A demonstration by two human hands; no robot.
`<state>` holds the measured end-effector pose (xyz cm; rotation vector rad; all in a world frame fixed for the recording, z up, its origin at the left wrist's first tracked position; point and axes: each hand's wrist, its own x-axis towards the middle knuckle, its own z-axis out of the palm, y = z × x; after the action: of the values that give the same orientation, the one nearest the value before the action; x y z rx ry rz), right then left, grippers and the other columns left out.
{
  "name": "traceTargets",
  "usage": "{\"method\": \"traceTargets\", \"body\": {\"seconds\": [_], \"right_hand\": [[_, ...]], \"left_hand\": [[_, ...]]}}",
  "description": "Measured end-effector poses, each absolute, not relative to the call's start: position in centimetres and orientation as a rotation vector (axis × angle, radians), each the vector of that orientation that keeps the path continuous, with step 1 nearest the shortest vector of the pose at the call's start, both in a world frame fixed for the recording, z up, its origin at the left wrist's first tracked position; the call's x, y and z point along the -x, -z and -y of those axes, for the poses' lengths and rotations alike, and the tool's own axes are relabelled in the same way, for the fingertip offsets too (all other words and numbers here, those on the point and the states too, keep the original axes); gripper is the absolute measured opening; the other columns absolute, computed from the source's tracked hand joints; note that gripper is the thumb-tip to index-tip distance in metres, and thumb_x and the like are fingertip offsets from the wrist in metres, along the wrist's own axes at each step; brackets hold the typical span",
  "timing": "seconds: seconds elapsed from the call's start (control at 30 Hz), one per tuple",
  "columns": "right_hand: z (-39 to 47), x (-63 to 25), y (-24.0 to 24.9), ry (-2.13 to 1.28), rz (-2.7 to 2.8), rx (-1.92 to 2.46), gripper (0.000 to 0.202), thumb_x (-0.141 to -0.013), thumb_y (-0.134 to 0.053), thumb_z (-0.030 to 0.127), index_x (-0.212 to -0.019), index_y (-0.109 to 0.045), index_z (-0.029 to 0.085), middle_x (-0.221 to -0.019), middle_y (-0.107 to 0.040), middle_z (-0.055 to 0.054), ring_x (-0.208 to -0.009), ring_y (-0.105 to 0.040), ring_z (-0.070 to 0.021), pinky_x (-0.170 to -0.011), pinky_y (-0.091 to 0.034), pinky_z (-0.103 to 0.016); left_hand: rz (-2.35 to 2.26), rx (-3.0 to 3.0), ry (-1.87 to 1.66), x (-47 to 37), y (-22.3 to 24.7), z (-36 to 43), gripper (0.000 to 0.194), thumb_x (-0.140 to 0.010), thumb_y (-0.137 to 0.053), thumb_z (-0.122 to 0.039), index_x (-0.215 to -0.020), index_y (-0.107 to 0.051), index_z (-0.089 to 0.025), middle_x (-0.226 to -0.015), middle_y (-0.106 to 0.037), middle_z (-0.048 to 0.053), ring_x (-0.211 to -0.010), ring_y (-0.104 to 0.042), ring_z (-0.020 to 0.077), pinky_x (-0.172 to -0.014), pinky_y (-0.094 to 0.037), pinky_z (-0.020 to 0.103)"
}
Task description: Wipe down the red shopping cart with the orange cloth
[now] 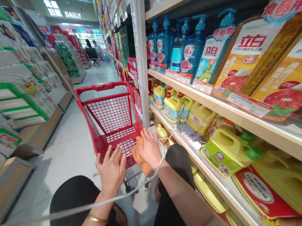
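An orange cloth (142, 158) hangs from my right hand (150, 149), which is closed on it over the near right side of a red shopping cart (109, 131). My left hand (112, 169), with its fingers apart and nothing in it, is in front of the near left part of the cart. The cart's basket shows its mesh floor and back. A white cable (77, 209) runs across my forearms and up past my right wrist. On the lower shelf to the right, a blurred dark item (189, 132) lies among yellow detergent jugs (172, 107).
Tall shelves (191, 87) on the right hold blue pump bottles (191, 51) and large amber bottles (249, 48). Stacked paper packs (15, 102) line the left side. The tiled aisle (74, 150) leads back to people (93, 49) in the distance. My knees flank the space below my hands.
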<state>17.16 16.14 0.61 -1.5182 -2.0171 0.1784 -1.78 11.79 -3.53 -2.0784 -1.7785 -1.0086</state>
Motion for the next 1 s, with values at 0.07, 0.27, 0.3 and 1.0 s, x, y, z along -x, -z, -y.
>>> {"method": "traceTargets", "body": {"seconds": [0.07,0.27,0.3,1.0], "right_hand": [[-16.2,-17.1,-0.6,-0.171,2.005,1.537,0.063,-0.104,-0.054,0.031,-0.160,-0.046,0.005,-0.172,-0.038,-0.018,-0.166,-0.023,-0.0316,-0.137,-0.014,-0.055],[-15.2,-16.3,-0.1,-0.243,2.235,1.275,0.061,-0.104,-0.056,0.037,-0.161,-0.048,0.015,-0.171,-0.042,-0.012,-0.165,-0.026,-0.0274,-0.138,-0.012,-0.055],[-15.4,-16.7,-0.2,-0.232,2.191,1.331,0.062,-0.104,-0.056,0.035,-0.161,-0.047,0.012,-0.172,-0.040,-0.013,-0.166,-0.024,-0.0285,-0.138,-0.012,-0.056],[-15.8,-16.2,0.0,-0.211,2.164,1.385,0.068,-0.102,-0.057,0.031,-0.164,-0.041,0.008,-0.176,-0.031,-0.015,-0.168,-0.016,-0.0297,-0.137,-0.009,-0.055]], "left_hand": [[1.789,2.072,1.005,1.5,3.6,-11.9,0.043,-0.107,-0.045,-0.043,-0.130,-0.076,-0.024,-0.141,-0.072,0.008,-0.147,-0.055,0.0360,-0.127,-0.017,0.063],[1.799,2.083,0.985,1.3,3.5,-12.2,0.043,-0.107,-0.044,-0.044,-0.126,-0.078,-0.026,-0.137,-0.075,0.007,-0.145,-0.057,0.0361,-0.127,-0.018,0.064],[1.793,2.082,0.987,1.4,3.6,-12.2,0.042,-0.107,-0.044,-0.044,-0.126,-0.078,-0.027,-0.137,-0.075,0.007,-0.144,-0.057,0.0357,-0.127,-0.018,0.064],[1.819,2.134,0.924,0.2,2.9,-11.9,0.045,-0.106,-0.046,-0.045,-0.138,-0.072,-0.029,-0.150,-0.066,0.009,-0.150,-0.051,0.0365,-0.129,-0.019,0.063]]}}
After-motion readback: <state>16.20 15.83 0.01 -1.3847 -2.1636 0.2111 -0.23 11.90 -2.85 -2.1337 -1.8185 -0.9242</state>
